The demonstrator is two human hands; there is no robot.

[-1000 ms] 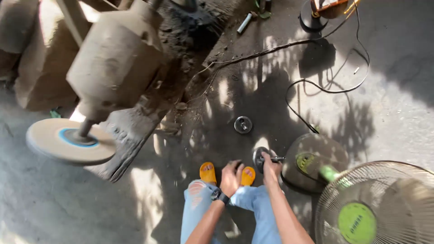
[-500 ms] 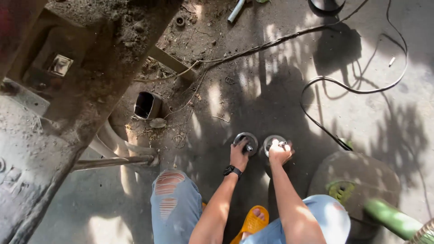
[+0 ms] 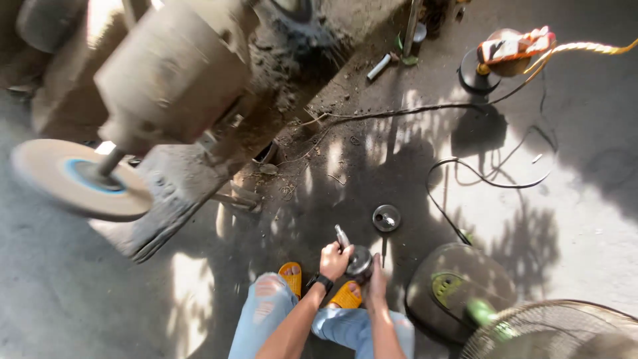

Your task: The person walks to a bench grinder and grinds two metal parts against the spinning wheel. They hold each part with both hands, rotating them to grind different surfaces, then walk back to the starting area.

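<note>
Lifted off the floor since the earlier frame, one round metal part [image 3: 359, 262] now sits between both hands above the sandals; left hand [image 3: 333, 259] fingers curl around it, right hand [image 3: 376, 284] cups beneath. Rigid, probably weighty; the rim suits gripping. Its twin [image 3: 386, 218] lies nearby.

Buffing machine [image 3: 166, 86] left, fan [image 3: 465, 292] right

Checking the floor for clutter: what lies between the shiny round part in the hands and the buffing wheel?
Head view: bare concrete, then the machine's base.
</note>
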